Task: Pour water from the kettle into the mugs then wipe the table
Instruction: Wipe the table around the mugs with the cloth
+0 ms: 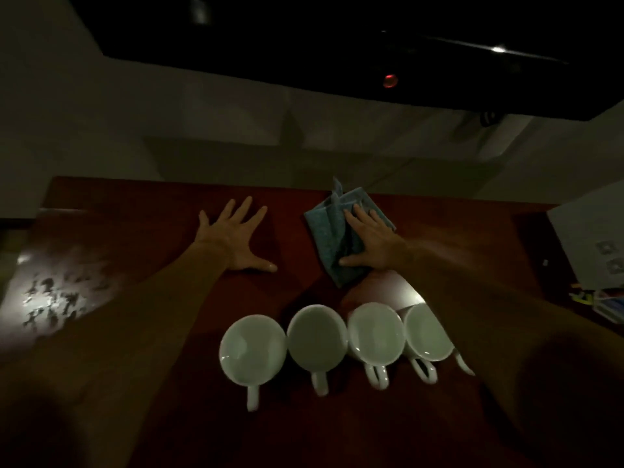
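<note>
Mugs of white glazed ceramic stand in a row along the near part of the dark red wooden table (135, 211), rims touching or nearly so, handles turned toward the person; counting from the left there is the first mug (252, 349), the second mug (317, 337), the third mug (375, 333) and the fourth mug (427, 332), whose right side is hidden behind the right forearm; one further white handle (463, 363) shows just past that forearm, its cup unseen. Whether the mugs hold water cannot be told in this dim light; no kettle shows in this view. Beyond the mugs, near the far edge, lies a folded blue-grey cloth (326, 231); the right hand (369, 239) lies flat on it, fingers straight and spread, thumb out to the left, pressing rather than clasping. The left hand (233, 236) rests palm down on bare wood beside the cloth but apart from it, fingers straight and fanned, holding nothing. At the table's left end a bright glare (54, 298) shows dark blotches on the surface; at the right end lies a sheet of white paper (587, 238).
</note>
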Available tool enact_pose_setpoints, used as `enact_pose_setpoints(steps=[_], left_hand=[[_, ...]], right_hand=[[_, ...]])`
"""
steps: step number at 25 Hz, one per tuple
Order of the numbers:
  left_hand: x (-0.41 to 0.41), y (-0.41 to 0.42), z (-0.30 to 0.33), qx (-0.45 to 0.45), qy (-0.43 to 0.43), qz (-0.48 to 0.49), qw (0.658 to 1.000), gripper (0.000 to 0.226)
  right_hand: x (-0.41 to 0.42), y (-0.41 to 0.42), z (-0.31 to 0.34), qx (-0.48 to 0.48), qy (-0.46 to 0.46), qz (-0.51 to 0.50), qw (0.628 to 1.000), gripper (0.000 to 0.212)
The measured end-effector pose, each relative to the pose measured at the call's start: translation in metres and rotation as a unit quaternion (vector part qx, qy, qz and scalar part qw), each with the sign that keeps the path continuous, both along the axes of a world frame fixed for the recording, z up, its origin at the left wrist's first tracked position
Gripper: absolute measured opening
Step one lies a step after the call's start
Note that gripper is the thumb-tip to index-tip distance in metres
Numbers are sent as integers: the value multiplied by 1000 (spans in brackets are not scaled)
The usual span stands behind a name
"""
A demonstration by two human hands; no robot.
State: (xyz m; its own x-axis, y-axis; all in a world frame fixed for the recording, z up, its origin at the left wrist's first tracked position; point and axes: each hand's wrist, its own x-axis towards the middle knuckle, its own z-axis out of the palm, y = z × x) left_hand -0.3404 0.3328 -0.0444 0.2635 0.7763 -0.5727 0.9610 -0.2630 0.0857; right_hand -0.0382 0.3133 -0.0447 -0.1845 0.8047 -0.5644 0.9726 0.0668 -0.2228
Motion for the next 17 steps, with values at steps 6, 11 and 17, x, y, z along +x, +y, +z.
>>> enact_pose_setpoints(steps=[6,11,17], left_hand=[[-88,-25,12,-38,35,72,996,138],[-81,-28,9,-35,47,53,997,141],[-38,-1,21,-65,98,-23,993,152]], right_hand=[[-122,3,1,-4,23,105,994,115],[-121,8,3,-13,21,127,992,117],[19,-5,3,-15,11,55,998,124]])
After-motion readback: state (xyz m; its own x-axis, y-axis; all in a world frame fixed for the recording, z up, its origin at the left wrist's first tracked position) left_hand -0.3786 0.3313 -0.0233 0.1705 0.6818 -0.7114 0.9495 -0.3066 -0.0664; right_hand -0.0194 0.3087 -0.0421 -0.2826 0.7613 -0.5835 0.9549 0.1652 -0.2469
